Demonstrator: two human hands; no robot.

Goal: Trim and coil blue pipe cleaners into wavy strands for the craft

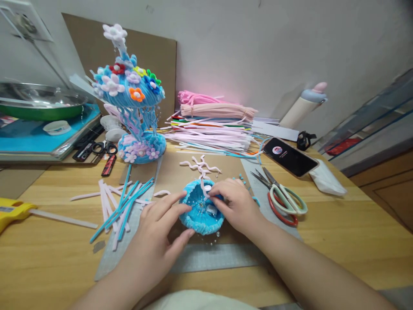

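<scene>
The left hand (158, 232) cups a blue fuzzy dome (200, 213) on the mat (206, 258), while the right hand (234, 204) pinches a white stem (204, 186) at its top. Scissors (284, 200) lie just right, a phone (290, 156) beyond.

text: none legible | phone (289, 156) screen: writing too small to read

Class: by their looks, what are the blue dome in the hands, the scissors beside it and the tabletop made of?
Blue dome: seemingly coiled pipe cleaners, fuzzy and matte; its ribbed rows match the loose stems nearby. Scissors: shiny grey blades, likely steel; smooth pale and red loops, probably plastic. Tabletop: pale wood or a wood-look laminate, with visible grain and a soft sheen. The left hand and right hand hold the dome.
</scene>
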